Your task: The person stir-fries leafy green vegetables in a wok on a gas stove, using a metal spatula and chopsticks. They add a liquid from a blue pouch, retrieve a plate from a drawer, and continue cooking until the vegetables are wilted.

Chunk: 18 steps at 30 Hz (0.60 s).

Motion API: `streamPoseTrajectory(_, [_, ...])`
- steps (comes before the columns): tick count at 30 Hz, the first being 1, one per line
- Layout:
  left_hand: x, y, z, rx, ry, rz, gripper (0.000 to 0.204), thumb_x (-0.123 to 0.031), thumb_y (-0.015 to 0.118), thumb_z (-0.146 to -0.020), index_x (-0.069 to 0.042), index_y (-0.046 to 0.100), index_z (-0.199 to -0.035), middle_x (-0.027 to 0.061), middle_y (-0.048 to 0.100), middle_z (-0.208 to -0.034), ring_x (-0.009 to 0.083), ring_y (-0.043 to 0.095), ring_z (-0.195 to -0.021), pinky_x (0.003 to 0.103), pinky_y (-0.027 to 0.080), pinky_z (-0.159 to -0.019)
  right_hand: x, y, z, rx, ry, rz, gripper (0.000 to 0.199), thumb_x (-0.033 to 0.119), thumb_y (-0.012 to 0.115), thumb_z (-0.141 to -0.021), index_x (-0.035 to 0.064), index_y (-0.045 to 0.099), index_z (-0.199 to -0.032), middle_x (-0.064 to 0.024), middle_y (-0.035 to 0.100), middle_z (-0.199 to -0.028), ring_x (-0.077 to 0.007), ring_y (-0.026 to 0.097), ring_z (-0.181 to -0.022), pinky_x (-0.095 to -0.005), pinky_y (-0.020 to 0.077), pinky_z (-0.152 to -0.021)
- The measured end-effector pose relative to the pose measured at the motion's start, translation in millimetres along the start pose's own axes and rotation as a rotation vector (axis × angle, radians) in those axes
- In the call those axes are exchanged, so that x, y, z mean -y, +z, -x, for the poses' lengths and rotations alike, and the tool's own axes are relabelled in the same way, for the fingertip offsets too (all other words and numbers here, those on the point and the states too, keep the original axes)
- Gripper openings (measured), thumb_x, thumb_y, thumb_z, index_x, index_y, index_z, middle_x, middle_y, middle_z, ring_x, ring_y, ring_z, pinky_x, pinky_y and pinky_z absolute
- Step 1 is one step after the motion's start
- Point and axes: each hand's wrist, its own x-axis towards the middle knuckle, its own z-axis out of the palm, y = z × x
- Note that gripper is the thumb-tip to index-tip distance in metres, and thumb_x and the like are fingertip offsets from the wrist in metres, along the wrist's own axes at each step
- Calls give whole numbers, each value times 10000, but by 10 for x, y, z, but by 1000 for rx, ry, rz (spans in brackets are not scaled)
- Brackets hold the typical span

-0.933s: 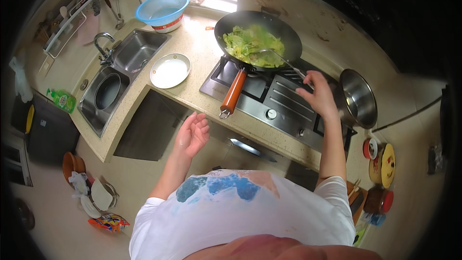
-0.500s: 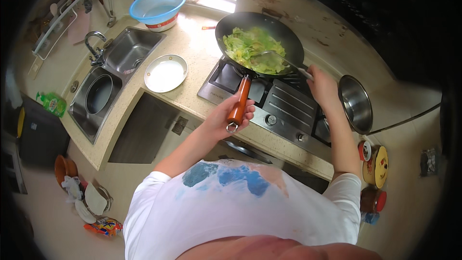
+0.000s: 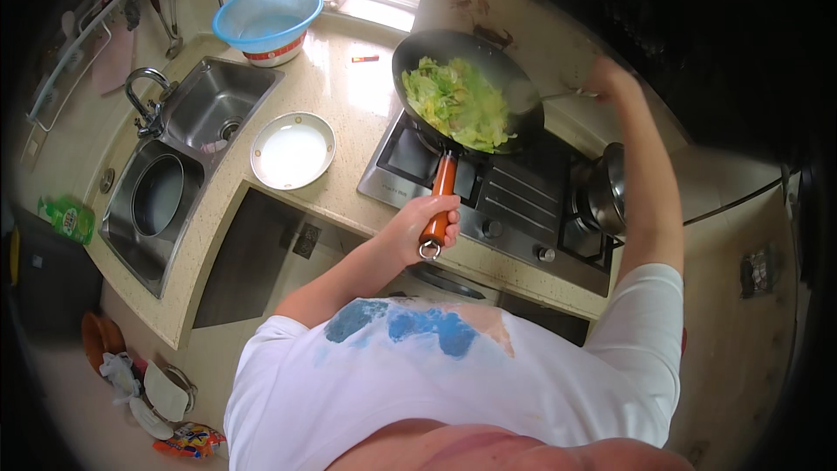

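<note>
Currently stir-frying: left hand (image 3: 417,228) is gripping the wok's orange handle (image 3: 439,196) tight, right hand (image 3: 609,78) is closing around the spatula (image 3: 558,96); greens (image 3: 458,100) are sitting in the wok (image 3: 462,87) on the stove (image 3: 514,201). Next probably needs steady tossing.

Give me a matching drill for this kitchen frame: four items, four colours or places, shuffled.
Items:
1. wok handle
2. basin
3. white plate
4. steel pot

Descriptions:
A. blue, by the window
B. on the hob's right side
C. orange, gripped by the left hand
D. on the counter between sink and hob

Pairs: 1-C, 2-A, 3-D, 4-B
</note>
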Motion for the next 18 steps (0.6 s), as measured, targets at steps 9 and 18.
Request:
streamPoseTrajectory(9, [0,-32,7,51,29,-30,163,-170,595,-879,-55,480,-884,19,500,-738,105,508,-578,212,428,-460,102,900,136,-349,-590,-117,255,312,652,-796,59,681,-805,-182,632,-773,-350,598,-748,-419,471,-664])
streamPoseTrajectory(18, [-10,-54,-32,68,7,25,182,-152,605,-864,-59,449,-858,45,509,-727,136,519,-591,250,460,-491,32,-199,1674,-551,-710,260,137,220,665,-758,98,656,-819,-102,631,-712,-303,614,-720,-404,485,-631])
